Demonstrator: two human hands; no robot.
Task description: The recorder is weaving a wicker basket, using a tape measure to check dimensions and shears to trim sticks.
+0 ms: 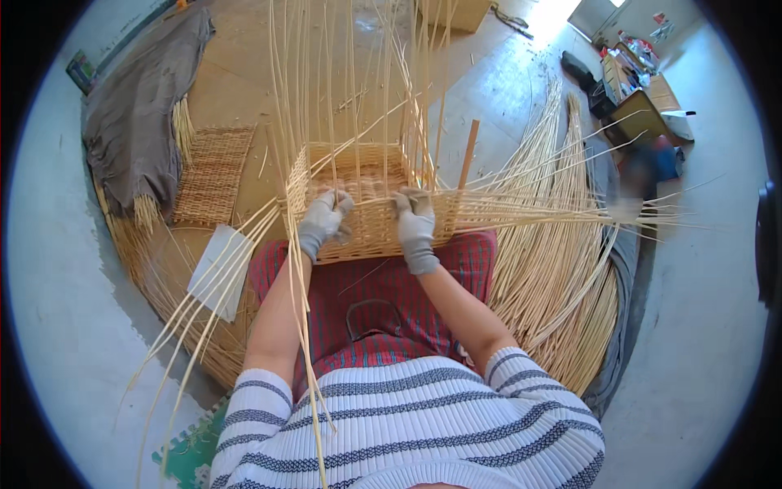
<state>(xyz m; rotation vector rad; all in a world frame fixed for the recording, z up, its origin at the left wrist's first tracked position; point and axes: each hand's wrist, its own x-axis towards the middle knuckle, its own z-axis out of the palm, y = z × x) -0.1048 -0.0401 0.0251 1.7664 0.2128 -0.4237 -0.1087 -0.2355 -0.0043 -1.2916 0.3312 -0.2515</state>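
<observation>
A half-woven wicker basket [366, 218] rests against my knees, its tall upright rods [354, 98] standing above the woven walls. My left hand [324, 222], in a pale grey work glove, is closed at the upper edge of the near wall, fingers curled round an upright rod there. Farther right along the same edge, my gloved right hand [415, 222] grips the weave with its fingers bent over the rim. Loose weaving rods [244, 253] trail out from the basket's left corner, and more rods [529, 210] stick out to the right. Motion blurs the left fingertips slightly.
Long bundles of peeled willow rods [562, 301] cover the floor at right. A woven panel [216, 175], a white sheet [220, 273] and a dark cloth [147, 106] over more rods lie at left. A cluttered wooden desk [643, 106] stands far right; a box [456, 12] stands ahead.
</observation>
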